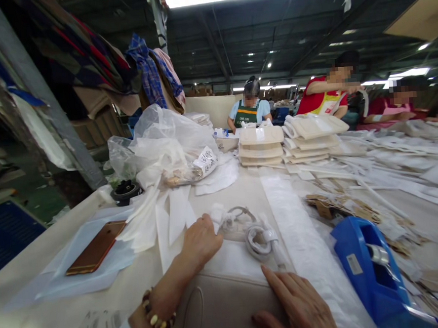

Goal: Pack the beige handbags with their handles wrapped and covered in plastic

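A beige handbag (220,302) lies flat before me at the table's near edge, partly hidden by my arms. My left hand (199,242) is closed at the bag's far side, its fingertips on a bunch of white wrapping (218,216). Flat on the bag's right part rests my right hand (296,303), fingers spread, holding nothing. Beyond the bag's upper edge lies a coiled strap (259,241), bound with white wrapping. A curved handle with a metal-looking ring (241,212) sits just behind it.
A blue tape dispenser (370,268) stands at right, beside a strip of white padding (301,238). At left a phone (96,248) lies on pale sheets. Clear plastic bags (169,137) and stacked beige bag pieces (261,146) stand behind. Several people work across the table.
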A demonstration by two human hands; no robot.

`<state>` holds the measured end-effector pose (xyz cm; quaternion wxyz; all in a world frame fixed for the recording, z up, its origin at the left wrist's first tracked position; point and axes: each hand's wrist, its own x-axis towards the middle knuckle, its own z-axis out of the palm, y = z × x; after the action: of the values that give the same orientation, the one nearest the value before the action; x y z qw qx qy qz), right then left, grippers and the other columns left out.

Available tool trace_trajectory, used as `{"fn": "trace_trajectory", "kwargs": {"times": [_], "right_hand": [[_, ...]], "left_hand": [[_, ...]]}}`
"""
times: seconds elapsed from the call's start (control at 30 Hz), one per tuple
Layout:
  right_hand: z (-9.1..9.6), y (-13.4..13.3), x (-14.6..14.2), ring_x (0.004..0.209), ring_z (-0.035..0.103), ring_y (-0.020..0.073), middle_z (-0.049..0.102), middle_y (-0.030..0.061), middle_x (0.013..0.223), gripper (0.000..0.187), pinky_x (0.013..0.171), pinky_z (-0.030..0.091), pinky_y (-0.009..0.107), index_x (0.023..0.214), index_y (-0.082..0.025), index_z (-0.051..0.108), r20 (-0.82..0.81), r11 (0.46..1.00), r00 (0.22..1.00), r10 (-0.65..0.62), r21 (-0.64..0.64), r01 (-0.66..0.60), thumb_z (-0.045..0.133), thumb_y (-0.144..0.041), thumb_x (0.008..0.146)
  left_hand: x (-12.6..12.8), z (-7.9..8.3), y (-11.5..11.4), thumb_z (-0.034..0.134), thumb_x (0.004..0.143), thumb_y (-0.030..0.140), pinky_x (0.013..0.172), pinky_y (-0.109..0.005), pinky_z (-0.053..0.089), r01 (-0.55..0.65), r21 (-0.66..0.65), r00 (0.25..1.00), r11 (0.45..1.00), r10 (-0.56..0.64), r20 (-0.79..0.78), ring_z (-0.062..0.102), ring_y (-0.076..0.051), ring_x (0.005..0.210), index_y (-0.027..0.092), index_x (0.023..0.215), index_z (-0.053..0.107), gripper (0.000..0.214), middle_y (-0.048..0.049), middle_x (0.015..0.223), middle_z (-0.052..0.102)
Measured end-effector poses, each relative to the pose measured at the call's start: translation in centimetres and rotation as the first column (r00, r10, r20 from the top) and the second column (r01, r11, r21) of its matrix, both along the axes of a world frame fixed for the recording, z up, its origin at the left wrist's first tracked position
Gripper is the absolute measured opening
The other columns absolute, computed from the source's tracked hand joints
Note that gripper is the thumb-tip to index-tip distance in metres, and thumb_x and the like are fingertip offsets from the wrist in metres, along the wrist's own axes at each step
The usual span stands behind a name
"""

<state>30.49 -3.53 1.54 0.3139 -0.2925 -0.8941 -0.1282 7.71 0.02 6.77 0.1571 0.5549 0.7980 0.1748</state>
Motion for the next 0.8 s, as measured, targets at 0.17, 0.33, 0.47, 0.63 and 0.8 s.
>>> {"fn": "trace_trajectory", "kwargs": {"times": [0.17, 0.33, 0.47, 0.63, 0.8], "right_hand": [[-0.3, 0.0, -0.2, 0.073, 0.064, 0.0182, 0.067, 0.007, 0.085, 0.056, 0.064, 0.051, 0.027, 0.113, -0.009, 0.053, 0.005, 0.998, 1.0, -0.026, -0.051, 0.026, 0.064, -0.049, 0.074], [-0.3, 0.1, -0.1, 0.071, 0.064, 0.018, 0.068, 0.0067, 0.083, 0.051, 0.063, 0.051, 0.027, 0.113, -0.01, 0.054, 0.0, 0.999, 1.0, -0.02, -0.046, 0.02, 0.055, -0.05, 0.081], [-0.3, 0.4, 0.0, 0.073, 0.066, 0.0184, 0.069, 0.007, 0.084, 0.052, 0.063, 0.051, 0.028, 0.111, -0.012, 0.055, -0.007, 1.0, 1.0, -0.01, 0.007, 0.01, 0.048, -0.055, 0.084], [-0.8, 0.4, 0.4, 0.074, 0.067, 0.0197, 0.071, 0.0086, 0.088, 0.058, 0.064, 0.054, 0.027, 0.113, -0.011, 0.056, 0.018, 1.0, 1.0, -0.007, -0.003, 0.007, 0.057, -0.057, 0.077], [-0.2, 0.7, 1.8, 0.088, 0.068, 0.0215, 0.07, 0.0076, 0.103, 0.051, 0.073, 0.056, 0.026, 0.117, -0.017, 0.06, 0.0, 0.973, 0.999, 0.034, -0.228, -0.033, 0.059, -0.05, 0.078]], "left_hand": [[-1.9, -1.2, 0.7, 0.051, 0.059, 0.021, 0.063, -0.034, 0.049, -0.037, -0.025, 0.89, 0.999, 0.044, 0.454, 0.063, -0.026, 0.073, 0.014, 0.074, 0.056, 0.018, -0.0095, 0.074, 0.065], [-2.8, -3.3, 0.6, 0.052, 0.057, 0.035, 0.056, -0.031, 0.051, -0.005, -0.037, 0.667, 0.999, 0.031, 0.745, 0.059, -0.019, 0.058, 0.015, 0.065, 0.054, 0.021, -0.0056, 0.064, 0.061], [-3.7, -3.5, -0.1, 0.066, 0.054, 0.046, 0.067, -0.033, 0.049, -0.103, 0.051, 0.702, 0.993, 0.037, 0.711, 0.061, -0.024, 0.076, 0.014, 0.088, 0.057, 0.047, -0.0064, 0.078, 0.065], [-4.8, -1.9, -3.9, 0.059, 0.063, 0.059, 0.092, -0.038, 0.039, -0.103, 0.106, 0.772, 0.989, 0.012, 0.636, 0.054, -0.03, 0.105, 0.013, 0.106, 0.056, 0.063, -0.0127, 0.107, 0.062], [-4.2, -1.6, -7.0, 0.047, 0.07, 0.059, 0.098, -0.037, 0.035, -0.095, 0.101, 0.813, 0.99, 0.018, 0.582, 0.049, -0.029, 0.115, 0.013, 0.109, 0.058, 0.061, -0.0129, 0.12, 0.057]]}}
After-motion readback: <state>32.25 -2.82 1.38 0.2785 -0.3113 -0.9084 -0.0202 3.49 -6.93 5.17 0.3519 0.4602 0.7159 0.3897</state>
